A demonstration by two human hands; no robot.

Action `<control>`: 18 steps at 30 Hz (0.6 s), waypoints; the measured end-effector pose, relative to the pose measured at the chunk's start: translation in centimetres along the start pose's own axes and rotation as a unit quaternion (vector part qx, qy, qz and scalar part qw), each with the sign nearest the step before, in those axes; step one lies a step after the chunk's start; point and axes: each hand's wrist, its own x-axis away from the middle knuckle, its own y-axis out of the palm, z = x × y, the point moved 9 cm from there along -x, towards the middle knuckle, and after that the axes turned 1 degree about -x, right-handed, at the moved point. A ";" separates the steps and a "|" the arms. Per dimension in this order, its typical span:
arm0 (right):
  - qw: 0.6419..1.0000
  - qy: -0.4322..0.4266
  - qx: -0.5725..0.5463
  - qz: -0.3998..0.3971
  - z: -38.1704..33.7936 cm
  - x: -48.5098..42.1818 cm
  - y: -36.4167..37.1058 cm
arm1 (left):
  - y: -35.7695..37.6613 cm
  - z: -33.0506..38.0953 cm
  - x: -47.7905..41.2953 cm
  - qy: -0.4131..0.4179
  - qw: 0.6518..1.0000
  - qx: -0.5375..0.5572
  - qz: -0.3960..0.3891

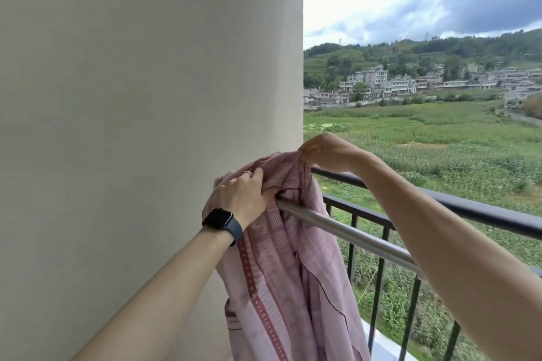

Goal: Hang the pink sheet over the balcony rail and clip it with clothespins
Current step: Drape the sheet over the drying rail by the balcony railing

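1. My left hand (240, 193), a watch (223, 221) on its wrist, is curled round a bunched fold of the pink sheet (278, 267) at the end of the silver rail (352, 233).
2. My right hand (325, 152), at 1 o'clock from the left, pinches the sheet's top edge above the rail.
3. The sheet drapes over the rail, its long axis hanging toward 6 o'clock.
4. The rail runs from 10 toward 4 o'clock, with the black railing (469, 208) just beyond and the wall (146, 97) at 9 o'clock.

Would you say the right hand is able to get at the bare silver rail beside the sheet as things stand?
Probably yes: the silver rail lies bare below the right hand, though its fingers pinch the pink sheet.
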 end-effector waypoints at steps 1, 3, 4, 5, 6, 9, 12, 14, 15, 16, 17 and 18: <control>0.999 0.024 -0.014 -0.016 1.0 0.6 0.1 | -0.5 0.2 -0.2 0.027 1.000 0.004 0.012; 0.994 0.075 -0.071 -0.039 2.9 1.7 0.6 | -1.9 0.7 -0.1 0.075 0.995 0.050 0.053; 0.992 0.088 -0.085 -0.041 3.4 2.0 0.8 | -2.6 0.8 0.0 0.076 0.990 0.098 0.070; 0.992 0.091 -0.082 -0.030 3.5 2.1 0.7 | -2.7 0.5 -0.1 0.053 0.982 0.170 0.065; 0.993 0.087 -0.080 -0.011 3.4 2.0 0.4 | -2.4 0.0 -0.3 0.015 0.966 0.257 0.034; 0.995 0.055 -0.046 0.065 2.7 2.4 -0.6 | 0.2 -0.3 -0.2 -0.163 0.779 0.592 -0.132; 0.993 -0.010 0.039 0.114 1.3 4.9 -0.5 | 0.4 1.6 0.5 -0.189 0.704 0.667 -0.156; 0.999 -0.023 0.007 0.021 0.6 7.0 1.5 | 0.7 2.3 0.8 -0.192 0.698 0.676 -0.137; 0.999 -0.013 -0.001 -0.030 0.4 8.0 2.5 | 0.9 2.6 0.8 -0.186 0.703 0.673 -0.136; 0.998 -0.011 0.015 -0.054 0.5 8.8 3.2 | 1.0 2.8 0.9 -0.183 0.712 0.664 -0.138; 0.996 -0.017 0.065 -0.050 0.5 9.2 3.7 | 0.8 3.0 0.9 -0.179 0.719 0.657 -0.139; 0.991 -0.037 0.128 -0.018 0.3 9.7 3.6 | 0.5 3.1 0.9 -0.173 0.730 0.647 -0.137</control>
